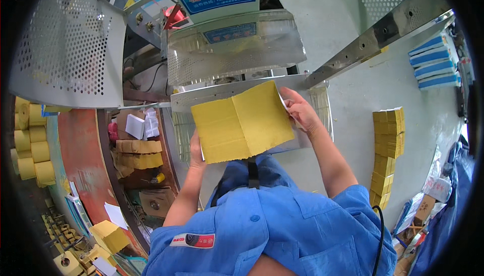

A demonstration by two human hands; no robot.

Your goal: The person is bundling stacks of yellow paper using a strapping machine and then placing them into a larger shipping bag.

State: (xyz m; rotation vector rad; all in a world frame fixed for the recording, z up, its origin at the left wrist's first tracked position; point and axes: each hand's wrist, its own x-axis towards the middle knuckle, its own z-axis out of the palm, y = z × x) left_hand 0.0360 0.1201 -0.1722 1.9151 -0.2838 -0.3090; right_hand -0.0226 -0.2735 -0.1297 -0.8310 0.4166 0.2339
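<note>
A broad piece of rough yellow paper (pixel 242 125) is held up in front of my body, creased down its middle and ragged along the edges. My left hand (pixel 196 149) grips its left edge, with most of the fingers hidden behind it. At the upper right edge, my right hand (pixel 301 113) holds the paper with bent fingers, and a strip of white shows beside them. How many layers there are, I cannot tell. Just beyond the paper is the metal tray (pixel 201 93) of a machine, below a clear plastic cover (pixel 232 51).
Perforated metal guards (pixel 70 44) and a slanted steel bar (pixel 378 34) flank the machine. Stacks of yellow paper (pixel 388 135) stand on the floor at right, near blue-and-white packs (pixel 436 64). To the left are a reddish bench (pixel 83 150), shelved paper bundles (pixel 141 161) and yellow rolls (pixel 35 150).
</note>
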